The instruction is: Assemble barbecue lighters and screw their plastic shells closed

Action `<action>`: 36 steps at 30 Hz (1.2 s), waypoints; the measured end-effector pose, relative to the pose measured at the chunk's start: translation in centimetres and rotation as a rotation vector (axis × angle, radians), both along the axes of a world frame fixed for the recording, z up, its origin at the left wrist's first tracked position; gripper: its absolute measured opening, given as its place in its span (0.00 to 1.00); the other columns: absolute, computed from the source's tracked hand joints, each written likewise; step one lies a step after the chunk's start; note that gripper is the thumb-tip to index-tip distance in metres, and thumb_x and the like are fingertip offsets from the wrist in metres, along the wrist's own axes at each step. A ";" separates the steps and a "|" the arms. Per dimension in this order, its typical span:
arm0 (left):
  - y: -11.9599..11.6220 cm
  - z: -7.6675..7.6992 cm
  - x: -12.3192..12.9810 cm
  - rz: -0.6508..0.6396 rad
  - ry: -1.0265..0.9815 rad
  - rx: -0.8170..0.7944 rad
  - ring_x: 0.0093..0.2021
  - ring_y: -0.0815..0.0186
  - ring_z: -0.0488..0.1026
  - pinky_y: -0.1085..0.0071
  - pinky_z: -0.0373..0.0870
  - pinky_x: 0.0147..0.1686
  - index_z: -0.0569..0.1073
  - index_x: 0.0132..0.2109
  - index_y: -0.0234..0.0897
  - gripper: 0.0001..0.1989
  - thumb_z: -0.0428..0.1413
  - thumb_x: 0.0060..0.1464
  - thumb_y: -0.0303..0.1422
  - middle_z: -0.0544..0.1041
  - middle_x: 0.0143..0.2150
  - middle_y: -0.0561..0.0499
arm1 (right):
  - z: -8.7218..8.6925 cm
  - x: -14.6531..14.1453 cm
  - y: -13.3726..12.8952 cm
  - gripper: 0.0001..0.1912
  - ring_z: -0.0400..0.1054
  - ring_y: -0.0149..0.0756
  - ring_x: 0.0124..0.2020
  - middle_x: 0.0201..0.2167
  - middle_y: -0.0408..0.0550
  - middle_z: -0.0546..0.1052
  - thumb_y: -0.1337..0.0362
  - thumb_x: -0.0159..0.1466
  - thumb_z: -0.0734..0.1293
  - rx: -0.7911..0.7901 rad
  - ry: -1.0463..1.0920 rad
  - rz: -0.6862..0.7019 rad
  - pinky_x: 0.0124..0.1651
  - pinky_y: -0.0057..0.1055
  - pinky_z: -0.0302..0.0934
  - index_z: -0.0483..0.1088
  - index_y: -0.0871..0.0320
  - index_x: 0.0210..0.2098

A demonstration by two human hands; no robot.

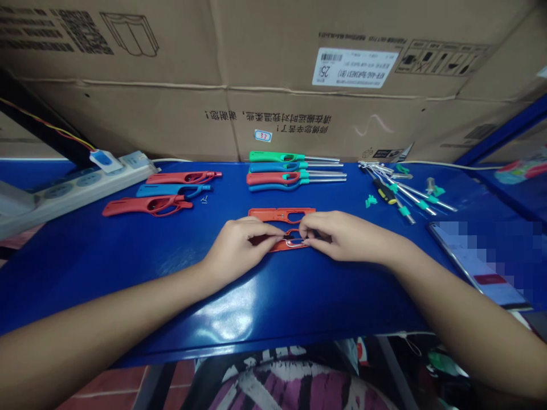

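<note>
An opened orange-red lighter half-shell lies on the blue table in front of me, with a white wire running inside it. My left hand is closed in a pinch on a small black part over this half. From the other side my right hand reaches in, fingertips pinched at the shell's trigger end; what they hold is hidden. Just behind lies the matching orange half-shell, flat and apart from both hands.
Assembled lighters with metal tubes lie at the back centre. Red and blue lighter bodies and tiny screws are left. Loose tubes, a yellow-black screwdriver and a phone lie right. A power strip edges the left; cardboard stands behind.
</note>
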State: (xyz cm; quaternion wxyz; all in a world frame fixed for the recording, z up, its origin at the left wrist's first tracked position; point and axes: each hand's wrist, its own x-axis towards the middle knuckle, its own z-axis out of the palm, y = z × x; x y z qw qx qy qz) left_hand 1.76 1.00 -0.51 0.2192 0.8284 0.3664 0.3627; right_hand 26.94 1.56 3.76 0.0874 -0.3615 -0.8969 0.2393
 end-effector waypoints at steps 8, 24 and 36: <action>0.0 -0.1 0.2 -0.010 -0.039 0.026 0.38 0.66 0.81 0.72 0.75 0.42 0.83 0.42 0.39 0.06 0.62 0.59 0.27 0.85 0.39 0.53 | -0.1 0.0 0.0 0.02 0.62 0.29 0.28 0.33 0.43 0.74 0.69 0.67 0.64 0.006 -0.002 0.005 0.33 0.26 0.53 0.68 0.57 0.38; -0.4 0.4 -0.4 -0.009 0.148 0.059 0.39 0.63 0.80 0.68 0.74 0.41 0.83 0.42 0.43 0.07 0.59 0.62 0.29 0.84 0.39 0.53 | 0.2 -0.2 -0.1 0.02 0.61 0.28 0.28 0.32 0.42 0.74 0.70 0.66 0.64 -0.015 -0.003 -0.005 0.33 0.27 0.53 0.68 0.58 0.37; -0.2 0.2 -0.2 -0.033 0.070 0.147 0.40 0.63 0.81 0.68 0.75 0.42 0.82 0.42 0.41 0.08 0.57 0.64 0.30 0.85 0.39 0.52 | 0.1 -0.2 0.0 0.03 0.62 0.29 0.28 0.33 0.43 0.74 0.70 0.65 0.63 -0.014 0.002 0.007 0.33 0.27 0.53 0.67 0.57 0.37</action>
